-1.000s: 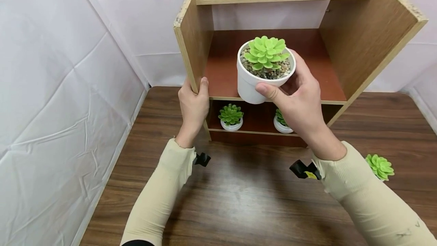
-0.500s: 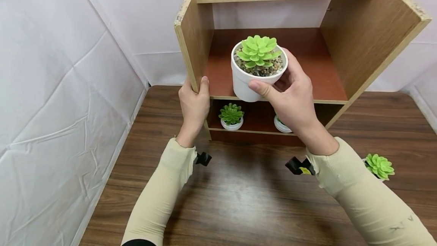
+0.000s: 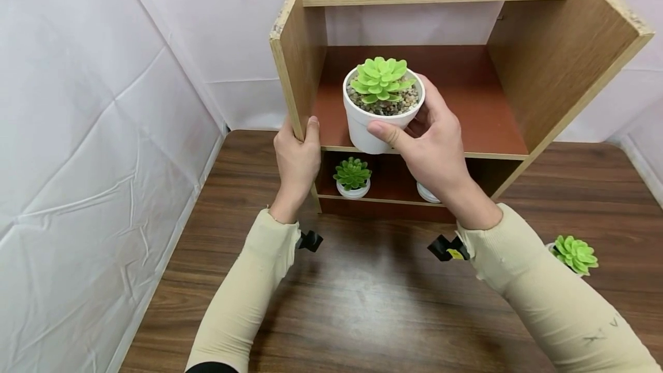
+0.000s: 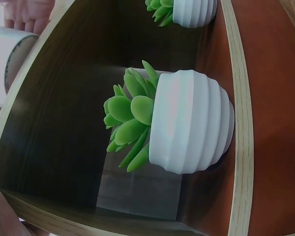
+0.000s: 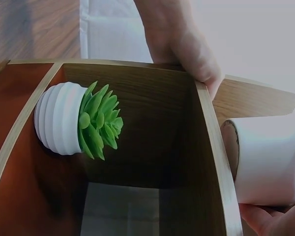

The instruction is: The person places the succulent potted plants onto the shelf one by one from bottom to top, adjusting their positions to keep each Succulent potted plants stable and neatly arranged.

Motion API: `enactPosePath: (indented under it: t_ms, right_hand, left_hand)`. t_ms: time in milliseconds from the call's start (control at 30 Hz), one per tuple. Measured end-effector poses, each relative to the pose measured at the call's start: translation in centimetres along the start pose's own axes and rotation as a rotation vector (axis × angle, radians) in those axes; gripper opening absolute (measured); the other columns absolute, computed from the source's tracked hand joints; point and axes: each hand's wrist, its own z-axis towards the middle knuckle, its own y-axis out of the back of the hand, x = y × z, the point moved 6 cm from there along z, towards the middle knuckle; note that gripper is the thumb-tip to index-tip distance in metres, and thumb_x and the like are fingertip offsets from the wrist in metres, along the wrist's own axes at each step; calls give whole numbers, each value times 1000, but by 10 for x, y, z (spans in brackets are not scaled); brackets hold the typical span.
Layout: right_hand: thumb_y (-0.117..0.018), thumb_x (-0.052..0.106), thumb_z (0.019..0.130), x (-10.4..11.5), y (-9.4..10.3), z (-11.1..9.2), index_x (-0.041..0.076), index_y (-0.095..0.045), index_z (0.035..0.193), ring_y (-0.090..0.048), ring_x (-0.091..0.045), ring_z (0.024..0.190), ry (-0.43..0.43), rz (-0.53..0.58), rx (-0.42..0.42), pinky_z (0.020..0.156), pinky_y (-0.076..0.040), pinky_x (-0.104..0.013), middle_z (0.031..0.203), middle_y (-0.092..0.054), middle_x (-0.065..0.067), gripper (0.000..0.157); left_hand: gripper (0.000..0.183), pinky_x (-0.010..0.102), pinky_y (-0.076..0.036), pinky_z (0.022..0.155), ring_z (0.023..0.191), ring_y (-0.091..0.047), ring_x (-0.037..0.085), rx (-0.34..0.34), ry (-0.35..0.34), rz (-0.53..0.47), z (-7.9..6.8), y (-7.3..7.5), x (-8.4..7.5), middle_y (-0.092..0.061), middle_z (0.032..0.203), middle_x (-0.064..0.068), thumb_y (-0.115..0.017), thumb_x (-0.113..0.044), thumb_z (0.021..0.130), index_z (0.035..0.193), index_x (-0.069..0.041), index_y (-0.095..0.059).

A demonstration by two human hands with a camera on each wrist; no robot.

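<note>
My right hand point(image 3: 437, 140) grips a smooth white pot with a light green succulent point(image 3: 382, 105), thumb on its near side and fingers behind. The pot is upright at the front edge of the middle shelf point(image 3: 466, 114), overlapping it in the head view. In the right wrist view the pot point(image 5: 270, 160) shows its underside beside the shelf edge. My left hand point(image 3: 297, 157) holds the front edge of the cabinet's left side panel point(image 3: 292, 73), its thumb on the inner face.
On the lower shelf stand two ribbed white pots with darker succulents, one at left point(image 3: 353, 177) and one point(image 3: 427, 191) partly behind my right hand. Another light green succulent point(image 3: 575, 255) stands on the wooden table point(image 3: 362, 304) at right. White sheeting point(image 3: 103, 160) lines the left side.
My right hand has carried the potted succulent leftward in front of the middle shelf. The left hand keeps its hold on the side panel.
</note>
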Motion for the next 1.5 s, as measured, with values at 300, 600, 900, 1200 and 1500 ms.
enactPosePath:
  t_ms: [300,600,900,1200,1500]
  right_hand:
    - [-82,-2,78,-3,-4,5,4,-48,141,-61,-20,103,-21,-41,3,89,-48,-31,128,-58,-7,73]
    - [-81,0,79,10,-9,5,2,-48,140,-60,-18,103,-25,-90,7,90,-47,-32,127,-58,-7,69]
    - [-81,4,80,28,-17,11,2,-51,137,-61,-18,103,-42,-88,32,90,-48,-34,123,-61,-8,64]
    - [-81,2,81,28,-22,13,-1,-50,137,-61,-17,100,-53,-121,39,89,-47,-33,122,-61,-9,65]
    - [-80,3,81,27,-27,13,-1,-48,138,-61,-18,104,-59,-120,43,92,-46,-33,125,-59,-11,66]
  left_hand:
    - [19,31,-34,53,53,-40,16,4,-3,-1,0,0,-2,-42,59,4,-59,-13,94,77,-6,-53]
    - [19,31,-35,54,53,-41,17,-1,-4,-5,-1,0,-1,-43,60,4,-59,-12,94,77,-5,-53]
    - [20,31,-34,53,53,-40,16,-6,-14,0,0,0,-1,-42,59,4,-59,-12,93,76,-6,-52]
    - [21,30,-32,51,51,-38,15,6,-13,-7,-1,0,-1,-40,57,3,-58,-12,94,75,-6,-51]
    - [21,30,-32,51,51,-38,16,4,-20,2,0,1,-1,-41,58,4,-59,-12,94,76,-6,-51]
